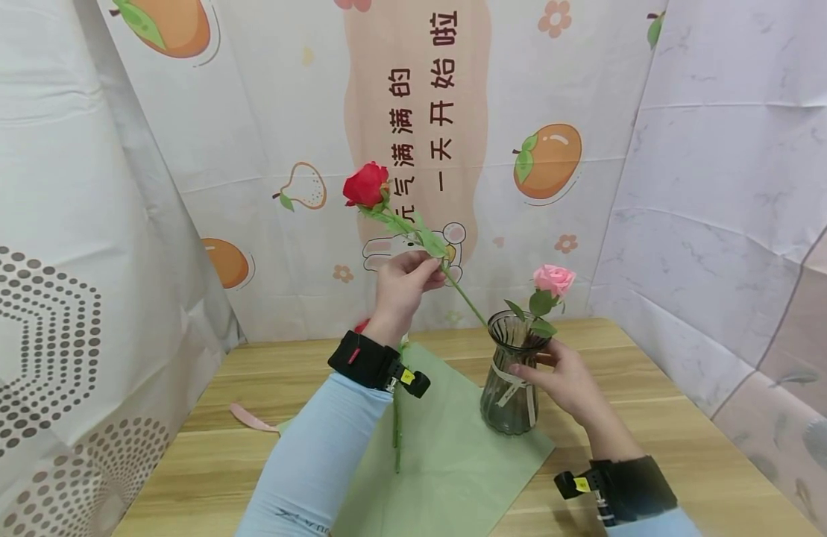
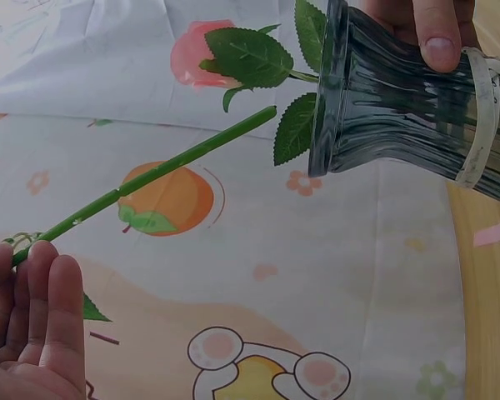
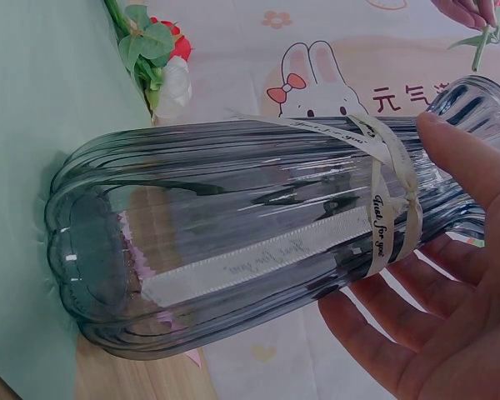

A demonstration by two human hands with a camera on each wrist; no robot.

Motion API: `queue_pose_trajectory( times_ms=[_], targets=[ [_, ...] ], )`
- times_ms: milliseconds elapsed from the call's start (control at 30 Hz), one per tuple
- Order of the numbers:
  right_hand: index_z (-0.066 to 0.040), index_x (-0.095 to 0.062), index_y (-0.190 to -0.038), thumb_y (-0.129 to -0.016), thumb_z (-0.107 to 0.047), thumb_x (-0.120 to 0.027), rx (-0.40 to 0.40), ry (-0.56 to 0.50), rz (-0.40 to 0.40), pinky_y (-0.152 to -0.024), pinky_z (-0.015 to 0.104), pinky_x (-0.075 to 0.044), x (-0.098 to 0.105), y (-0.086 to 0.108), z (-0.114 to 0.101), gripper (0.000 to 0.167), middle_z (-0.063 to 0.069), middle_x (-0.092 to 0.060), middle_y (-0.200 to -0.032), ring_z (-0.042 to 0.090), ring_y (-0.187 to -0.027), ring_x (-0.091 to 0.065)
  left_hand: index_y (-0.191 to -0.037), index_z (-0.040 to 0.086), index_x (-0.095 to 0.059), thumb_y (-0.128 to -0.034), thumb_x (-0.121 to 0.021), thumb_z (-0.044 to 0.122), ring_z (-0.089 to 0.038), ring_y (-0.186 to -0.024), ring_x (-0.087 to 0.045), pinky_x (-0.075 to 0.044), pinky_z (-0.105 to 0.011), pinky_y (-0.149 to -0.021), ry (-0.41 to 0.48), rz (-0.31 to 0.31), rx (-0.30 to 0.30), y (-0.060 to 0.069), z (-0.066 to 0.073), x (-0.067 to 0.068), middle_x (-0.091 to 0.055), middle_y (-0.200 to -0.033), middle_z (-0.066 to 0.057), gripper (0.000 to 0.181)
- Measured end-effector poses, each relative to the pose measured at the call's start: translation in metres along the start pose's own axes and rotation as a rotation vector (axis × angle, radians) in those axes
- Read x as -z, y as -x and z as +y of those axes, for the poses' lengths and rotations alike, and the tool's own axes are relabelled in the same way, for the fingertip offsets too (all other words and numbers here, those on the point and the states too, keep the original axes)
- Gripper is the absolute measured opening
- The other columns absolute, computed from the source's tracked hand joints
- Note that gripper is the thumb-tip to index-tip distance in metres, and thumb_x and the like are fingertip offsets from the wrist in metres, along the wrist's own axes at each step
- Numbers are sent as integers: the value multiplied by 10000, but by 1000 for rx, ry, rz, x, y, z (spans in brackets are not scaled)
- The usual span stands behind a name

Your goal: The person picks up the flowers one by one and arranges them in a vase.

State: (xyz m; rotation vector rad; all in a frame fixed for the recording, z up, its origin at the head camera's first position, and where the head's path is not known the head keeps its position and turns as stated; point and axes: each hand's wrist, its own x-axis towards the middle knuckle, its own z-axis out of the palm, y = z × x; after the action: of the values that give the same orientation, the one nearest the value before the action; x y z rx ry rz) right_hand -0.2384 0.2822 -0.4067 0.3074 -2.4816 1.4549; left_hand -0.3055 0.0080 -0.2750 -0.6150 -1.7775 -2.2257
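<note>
In the head view my left hand (image 1: pixel 406 287) pinches the green stem of a red rose (image 1: pixel 366 185), which leans with its bloom up and to the left. The stem's cut end (image 2: pixel 271 112) is just outside the mouth of the ribbed grey glass vase (image 2: pixel 392 100) in the left wrist view. My right hand (image 3: pixel 458 300) grips this vase around its neck, thumb on one side and fingers on the other. A pink rose (image 1: pixel 554 280) with green leaves stands in the vase. Printed ribbon (image 3: pixel 383 221) is tied round the glass.
Green wrapping paper (image 1: pixel 447 447) lies on the wooden table (image 1: pixel 628 395), under the vase. On the paper, partly behind my left arm, are more flowers, a red bloom (image 3: pixel 181 42) and a white one (image 3: pixel 175 87). A pink ribbon (image 1: pixel 252 418) lies at the left.
</note>
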Motion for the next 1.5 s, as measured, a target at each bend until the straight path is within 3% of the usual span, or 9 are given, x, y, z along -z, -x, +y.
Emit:
queue_pose_trajectory(
  times_ms=[300,533,1167,1500],
  targets=[
    [-33,-529,-1406,-882,-344,-819,8,1,0,-903,574,-527,-1,-1,-1,676,226,-579,-1368,492,-1257,-530,-1089,-88,-685,-965,-681,53,-186,-769,-695,-589,-370,-815,-23,-44,-20,-1,-1,-8,-695,-972,-250,188],
    [-37,-520,-1417,-883,-334,-819,9,-3,-2,-902,576,-528,0,-1,-2,681,222,-572,-1379,489,-1265,-524,-1098,-93,-687,-968,-669,49,-174,-774,-697,-595,-356,-785,-93,-99,-26,-1,-3,-17,-706,-921,-150,194],
    [-42,-517,-1420,-878,-364,-819,2,10,-1,-911,585,-521,0,-1,-1,699,224,-583,-1368,484,-1250,-540,-1060,-59,-711,-974,-655,76,-171,-775,-710,-578,-282,-779,-300,-175,-83,5,-17,-30,-693,-888,-103,170],
    [-44,-511,-1428,-879,-371,-817,-3,15,3,-922,599,-509,0,0,-1,709,227,-585,-1367,488,-1250,-538,-1007,38,-723,-980,-668,144,-118,-706,-691,-438,-236,-555,-440,-216,-87,12,-25,-37,-696,-881,-70,123]
  ],
)
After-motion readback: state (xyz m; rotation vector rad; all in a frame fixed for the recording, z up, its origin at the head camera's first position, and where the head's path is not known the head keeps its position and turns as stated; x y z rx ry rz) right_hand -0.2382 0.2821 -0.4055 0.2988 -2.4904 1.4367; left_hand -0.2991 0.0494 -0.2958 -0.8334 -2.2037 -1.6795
